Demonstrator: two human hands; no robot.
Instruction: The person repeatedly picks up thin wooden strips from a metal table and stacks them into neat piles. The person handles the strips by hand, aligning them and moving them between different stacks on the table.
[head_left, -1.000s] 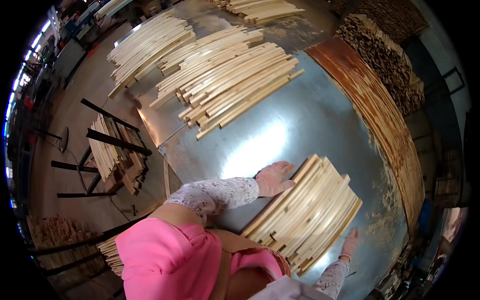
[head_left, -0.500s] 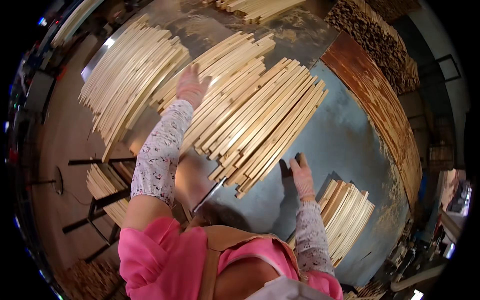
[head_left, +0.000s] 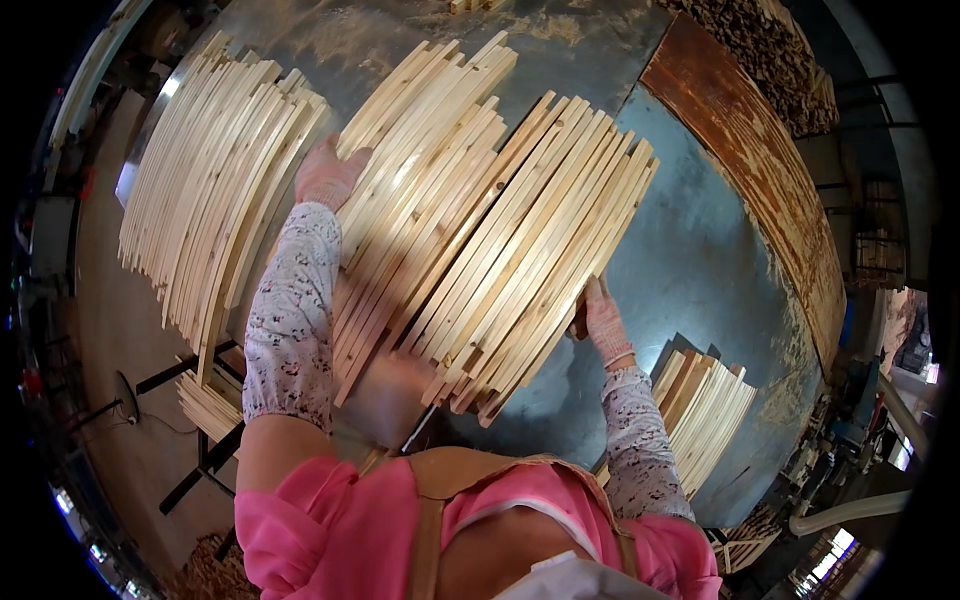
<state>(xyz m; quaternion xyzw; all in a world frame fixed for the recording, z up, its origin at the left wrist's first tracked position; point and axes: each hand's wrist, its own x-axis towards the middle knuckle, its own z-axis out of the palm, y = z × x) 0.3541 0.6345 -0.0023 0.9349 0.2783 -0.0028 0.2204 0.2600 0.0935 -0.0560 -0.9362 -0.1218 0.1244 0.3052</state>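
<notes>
Spread pink-gloved left hand [head_left: 328, 176] and pink-gloved right hand [head_left: 606, 325] — clasp unclear — flank pale, narrow wooden strips [head_left: 500, 240]; uneven pressure could skew them.

- The middle strips [head_left: 512, 245] lie on the table [head_left: 690, 230] at 12 o'clock.
- The left hand [head_left: 330, 175] is at their 10 o'clock edge, the right hand [head_left: 602, 318] at their 4 o'clock edge.
- The outer strips [head_left: 215, 175] lie at 10 o'clock.
- The smaller batch [head_left: 712, 415] sits on the table at 4 o'clock.
- The board [head_left: 755, 170] borders the table at 2 o'clock, the woodpile [head_left: 765, 65] behind it.
- The rack [head_left: 183, 492] stands at 8 o'clock.
</notes>
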